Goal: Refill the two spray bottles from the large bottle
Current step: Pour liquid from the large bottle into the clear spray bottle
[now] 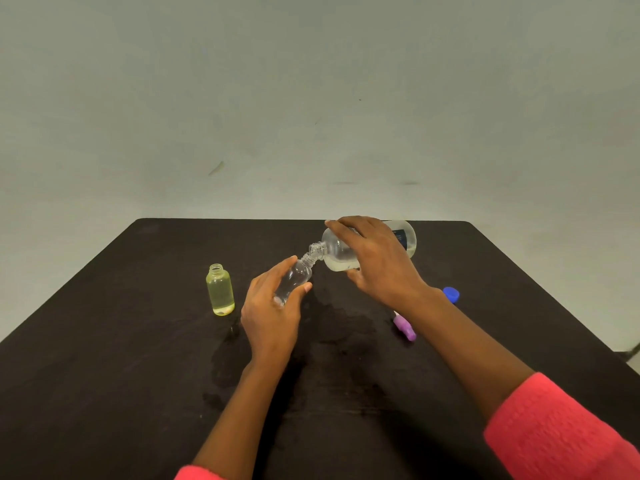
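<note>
My right hand (375, 261) grips the large clear bottle (337, 252), tipped on its side with its open mouth pointing left and down. Its mouth meets the open neck of a small clear spray bottle (294, 278), which my left hand (272, 310) holds tilted toward it above the table. A second small bottle (220, 289), yellow-tinted, uncapped and filled with liquid, stands upright to the left of my left hand.
A purple spray cap (404, 326) lies on the dark table (104, 375) below my right forearm. A blue cap (451, 294) sits to the right of my wrist. Wet patches mark the table around my left arm.
</note>
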A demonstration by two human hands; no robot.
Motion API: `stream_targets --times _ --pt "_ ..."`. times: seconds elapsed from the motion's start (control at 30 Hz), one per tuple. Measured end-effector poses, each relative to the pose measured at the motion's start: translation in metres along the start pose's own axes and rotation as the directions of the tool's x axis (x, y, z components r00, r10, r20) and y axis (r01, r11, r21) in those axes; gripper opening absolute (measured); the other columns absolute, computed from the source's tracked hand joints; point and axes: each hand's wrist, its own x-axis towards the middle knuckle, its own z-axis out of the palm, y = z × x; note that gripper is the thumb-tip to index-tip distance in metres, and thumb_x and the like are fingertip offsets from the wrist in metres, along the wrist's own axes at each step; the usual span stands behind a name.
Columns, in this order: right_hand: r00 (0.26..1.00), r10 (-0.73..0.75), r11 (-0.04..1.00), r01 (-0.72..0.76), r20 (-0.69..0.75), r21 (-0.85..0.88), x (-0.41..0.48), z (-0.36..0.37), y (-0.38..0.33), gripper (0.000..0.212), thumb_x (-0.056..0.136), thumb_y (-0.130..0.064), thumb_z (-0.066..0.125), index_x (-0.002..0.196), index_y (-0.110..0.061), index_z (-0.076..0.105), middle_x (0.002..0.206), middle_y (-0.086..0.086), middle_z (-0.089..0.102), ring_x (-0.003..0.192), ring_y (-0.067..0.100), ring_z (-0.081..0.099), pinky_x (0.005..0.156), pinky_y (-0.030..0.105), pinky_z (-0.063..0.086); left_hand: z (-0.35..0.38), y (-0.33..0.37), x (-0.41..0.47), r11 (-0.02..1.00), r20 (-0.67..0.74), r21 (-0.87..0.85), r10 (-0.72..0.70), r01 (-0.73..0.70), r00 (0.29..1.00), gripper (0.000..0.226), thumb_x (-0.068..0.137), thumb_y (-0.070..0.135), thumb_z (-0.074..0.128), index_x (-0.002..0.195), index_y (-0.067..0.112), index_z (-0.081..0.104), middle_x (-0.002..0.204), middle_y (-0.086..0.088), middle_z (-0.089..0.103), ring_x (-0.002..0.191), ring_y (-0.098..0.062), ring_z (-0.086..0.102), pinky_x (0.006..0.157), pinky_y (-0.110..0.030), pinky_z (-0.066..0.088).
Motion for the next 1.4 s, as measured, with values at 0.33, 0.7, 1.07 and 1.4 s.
stream_targets --times 0.33,0.7,1.07,1.4 --pt "1.0 0.008 1.0 -0.008 0.0 0.005 0.0002 -0.0002 -0.0007 0.075 0.056 0.0 0.081 0.126 -0.01 0.055 0.118 0.012 0.06 0.107 0.033 0.056 0.091 0.043 0.045 -0.0002 0.0011 -0.0001 1.0 -0.009 -0.002 -0.004 0.004 1.0 0.047 0.072 0.014 0.079 0.112 0.035 0.063 0.097 0.024 0.057 0.095 0.009 0.053 0.079 -0.008 0.039" --pt "1.0 0.011 1.0 -0.011 0.019 0.001 0.0017 0.0011 0.0001 0.076 0.057 -0.002 0.08 0.128 -0.012 0.053 0.121 0.011 0.059 0.11 0.032 0.055 0.093 0.043 0.044 -0.0004 0.0018 0.0008 1.0 -0.015 -0.005 -0.005 0.005 1.0 0.048 0.072 0.014 0.079 0.112 0.035 0.063 0.098 0.024 0.055 0.094 0.009 0.053 0.076 -0.003 0.039" --pt "1.0 -0.005 1.0 0.004 0.01 0.005 0.0023 -0.0005 0.0001 0.076 0.055 0.001 0.079 0.127 -0.009 0.054 0.119 0.012 0.06 0.107 0.033 0.056 0.092 0.043 0.044 -0.0008 0.0011 0.0001 1.0 -0.016 -0.008 -0.007 0.007 1.0 0.046 0.073 0.014 0.078 0.113 0.031 0.065 0.101 0.017 0.06 0.096 0.011 0.053 0.079 -0.004 0.04" --pt "1.0 -0.005 1.0 0.005 0.004 0.013 0.0014 -0.0013 -0.0001 0.075 0.057 0.0 0.079 0.127 -0.01 0.054 0.119 0.012 0.06 0.108 0.033 0.056 0.092 0.043 0.044 0.0002 0.0018 -0.0005 1.0 -0.007 -0.007 -0.027 0.027 1.0 0.047 0.073 0.014 0.078 0.115 0.03 0.065 0.105 0.012 0.061 0.096 -0.001 0.056 0.079 -0.009 0.04"
